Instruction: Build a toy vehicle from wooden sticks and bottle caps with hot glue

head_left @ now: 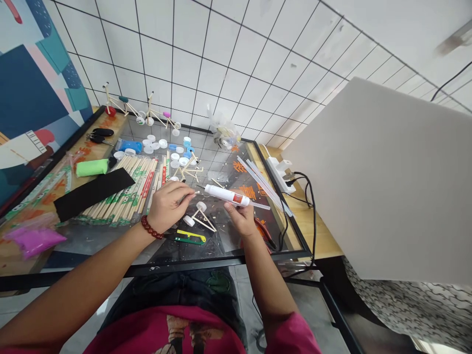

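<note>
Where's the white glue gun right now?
In the head view, the white glue gun is near the middle, held in the right hand, with its tip toward the left hand.

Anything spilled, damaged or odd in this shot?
Mostly loose mess: small pale scraps are scattered over the dark tabletop and its front edge, possibly uncleared offcuts. Behind, a grey blemish stands out on the white wall tiles. The white glue gun in the right hand shows no obvious damage.
</note>
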`<control>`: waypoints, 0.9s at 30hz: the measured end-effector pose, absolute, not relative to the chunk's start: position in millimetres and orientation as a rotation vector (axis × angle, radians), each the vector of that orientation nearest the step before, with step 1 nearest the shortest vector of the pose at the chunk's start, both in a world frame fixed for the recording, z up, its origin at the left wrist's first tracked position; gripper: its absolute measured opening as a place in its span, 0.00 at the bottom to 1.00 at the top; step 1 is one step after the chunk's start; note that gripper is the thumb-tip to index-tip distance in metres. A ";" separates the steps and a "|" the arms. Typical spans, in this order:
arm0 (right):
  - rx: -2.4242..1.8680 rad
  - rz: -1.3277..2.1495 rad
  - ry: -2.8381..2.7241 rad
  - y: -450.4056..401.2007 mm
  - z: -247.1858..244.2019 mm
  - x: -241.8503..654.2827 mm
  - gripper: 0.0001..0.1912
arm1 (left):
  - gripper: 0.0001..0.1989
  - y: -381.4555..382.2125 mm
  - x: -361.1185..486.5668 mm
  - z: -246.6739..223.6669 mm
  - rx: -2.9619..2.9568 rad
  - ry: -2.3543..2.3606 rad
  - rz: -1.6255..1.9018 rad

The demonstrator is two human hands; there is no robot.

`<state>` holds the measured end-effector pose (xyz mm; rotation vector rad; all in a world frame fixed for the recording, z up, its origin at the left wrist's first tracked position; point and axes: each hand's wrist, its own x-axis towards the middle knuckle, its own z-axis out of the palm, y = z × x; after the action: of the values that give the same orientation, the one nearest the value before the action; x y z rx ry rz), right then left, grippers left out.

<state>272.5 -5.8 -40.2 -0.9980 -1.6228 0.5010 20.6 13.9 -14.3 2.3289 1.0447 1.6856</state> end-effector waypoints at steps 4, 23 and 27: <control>-0.992 0.504 -1.668 -5.2 -41.1 275.1 0.12 | 0.04 15.7 20.9 -15.5 2.248 1.097 1.745; -1.595 0.352 -1.286 52.0 -27.5 346.8 0.19 | 0.03 16.8 20.5 -16.2 2.170 1.089 1.748; -1.713 0.450 -1.240 62.6 -37.0 361.1 0.17 | 0.04 14.4 21.5 -12.7 2.162 1.067 1.748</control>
<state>361.1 62.6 -37.0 -1.7130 -1.2395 0.4499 21.5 14.4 -12.7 2.1617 1.0668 1.7477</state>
